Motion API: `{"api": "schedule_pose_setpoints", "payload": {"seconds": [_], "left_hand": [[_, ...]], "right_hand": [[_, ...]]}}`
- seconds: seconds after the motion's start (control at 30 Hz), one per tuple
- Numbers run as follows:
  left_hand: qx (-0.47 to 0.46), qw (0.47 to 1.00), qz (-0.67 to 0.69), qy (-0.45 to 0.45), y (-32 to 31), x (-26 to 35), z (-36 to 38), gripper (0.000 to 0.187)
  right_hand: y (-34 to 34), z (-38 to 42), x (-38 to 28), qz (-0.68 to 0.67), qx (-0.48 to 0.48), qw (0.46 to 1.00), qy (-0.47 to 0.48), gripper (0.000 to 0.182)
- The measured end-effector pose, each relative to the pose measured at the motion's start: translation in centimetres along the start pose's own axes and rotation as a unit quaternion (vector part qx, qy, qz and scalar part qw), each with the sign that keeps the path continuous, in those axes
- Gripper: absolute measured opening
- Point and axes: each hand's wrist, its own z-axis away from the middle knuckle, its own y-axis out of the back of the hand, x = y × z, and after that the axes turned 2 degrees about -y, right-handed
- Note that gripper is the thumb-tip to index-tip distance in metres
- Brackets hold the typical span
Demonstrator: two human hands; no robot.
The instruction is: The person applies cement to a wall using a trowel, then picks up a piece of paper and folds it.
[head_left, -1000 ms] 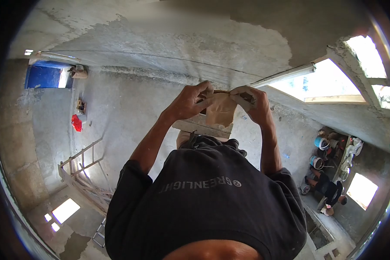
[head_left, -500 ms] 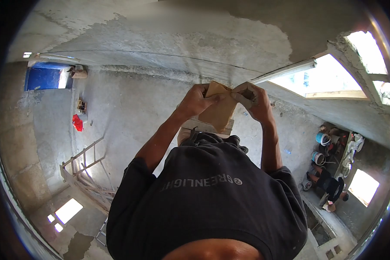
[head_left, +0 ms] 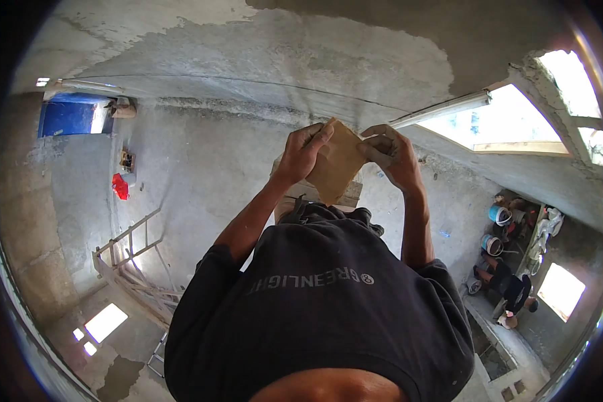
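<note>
A tan sheet, perhaps paper [head_left: 340,164], hangs between my two hands in front of my chest, one corner pointing down. My left hand [head_left: 300,155] grips its upper left edge between thumb and fingers. On the other side, my right hand [head_left: 394,159] pinches the right corner with thumb and fingertips. Pale dust coats the fingers of my right hand. Below the sheet, a light board or ledge [head_left: 350,195] shows in part; my dark shirt [head_left: 342,295] fills the lower middle.
A wooden ladder-like frame [head_left: 130,268] stands at the left, with a red object [head_left: 120,187] beyond it. Buckets [head_left: 492,244] and a crouching person [head_left: 516,291] are at the right. A rough wall [head_left: 281,60] rises ahead, with a window opening [head_left: 502,120] at upper right.
The sheet has turned and spread wider, its top corner now higher. My left hand has shifted slightly up and its grip has changed; my right hand still pinches the sheet.
</note>
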Motion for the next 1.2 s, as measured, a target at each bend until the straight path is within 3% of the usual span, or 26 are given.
{"api": "schedule_pose_setpoints", "payload": {"seconds": [0.07,0.23,0.33,0.47,0.53,0.67,0.73,0.83,0.97,1.03,1.2], "left_hand": [[-0.021,1.000,0.002,-0.002,0.6,-0.1,-0.3,0.040],[-0.089,0.972,-0.209,-0.064,1.3,0.7,-0.4,0.039],[-0.050,0.982,-0.166,-0.068,0.5,0.9,-0.3,0.041],[-0.062,0.980,-0.172,-0.077,-0.2,1.0,-0.5,0.035],[-0.033,0.971,-0.138,-0.195,-1.3,0.7,-0.2,0.033],[-0.048,0.973,-0.185,-0.132,-1.3,-0.5,-0.5,0.028],[-0.076,0.980,-0.167,-0.072,-1.2,-0.2,-0.4,0.032],[-0.085,0.986,-0.140,-0.030,-1.2,0.7,-0.1,0.033],[-0.075,0.979,-0.183,-0.050,-1.1,0.7,-0.3,0.029],[-0.024,0.984,-0.138,-0.106,-1.4,1.0,-0.2,0.021],[-0.014,0.986,-0.091,-0.138,-1.5,1.3,-0.2,0.014]], "right_hand": [[0.0,0.3,-0.4,0.002,0.004,1.000,-0.001,0.023],[0.7,0.5,-1.1,0.046,0.016,0.999,-0.010,0.023],[1.1,0.2,-0.4,0.060,0.001,0.998,-0.012,0.024],[0.0,-0.4,-0.2,0.145,0.038,0.985,0.085,0.027],[-0.7,-0.5,-0.1,0.183,0.058,0.973,0.126,0.025],[-1.4,-0.5,-0.3,0.217,0.067,0.971,0.070,0.020],[-1.5,-0.4,0.2,0.233,0.081,0.956,0.160,0.018],[-1.7,-0.4,-0.1,0.215,0.071,0.958,0.175,0.019],[-1.4,-0.6,-0.4,0.233,0.060,0.963,0.124,0.019],[-1.3,-0.6,-0.4,0.225,0.035,0.968,0.108,0.018],[-1.9,-0.2,0.2,0.192,0.060,0.970,0.135,0.018]]}}
